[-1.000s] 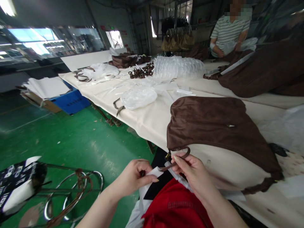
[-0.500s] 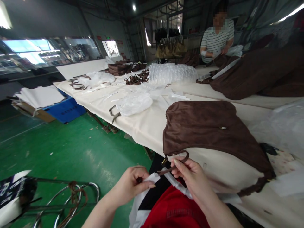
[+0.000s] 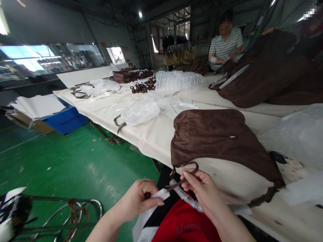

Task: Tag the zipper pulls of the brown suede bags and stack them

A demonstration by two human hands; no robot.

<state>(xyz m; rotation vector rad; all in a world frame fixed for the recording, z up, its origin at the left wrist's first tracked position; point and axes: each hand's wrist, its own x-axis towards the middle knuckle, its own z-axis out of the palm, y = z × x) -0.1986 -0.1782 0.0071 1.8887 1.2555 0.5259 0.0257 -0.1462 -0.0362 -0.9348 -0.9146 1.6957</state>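
The left hand (image 3: 138,200) pinches a strip of white paper (image 3: 161,194) between thumb and fingertips, its grip pressed together on the paper just below the bench edge. The right hand (image 3: 202,191) sits close beside it, fingers curled around a thin brown strap (image 3: 188,166) that loops out from the corner of a brown suede bag (image 3: 222,141). The paper's far end seems to wrap the strap's lower part, though the view there is too small to be sure. The bag lies flat on the cream-covered bench (image 3: 151,134), its near corner overhanging the edge above the person's red garment (image 3: 184,225).

Farther along the bench lie a crumpled clear plastic bag (image 3: 140,112), a heap of bubble wrap (image 3: 179,80) and a pile of dark straps (image 3: 143,86). More brown bags are stacked at the right (image 3: 264,77), where a co-worker in a striped shirt (image 3: 224,47) handles something. A blue crate (image 3: 64,119) stands on the green floor (image 3: 75,161), with white sheets (image 3: 37,106) next to it.
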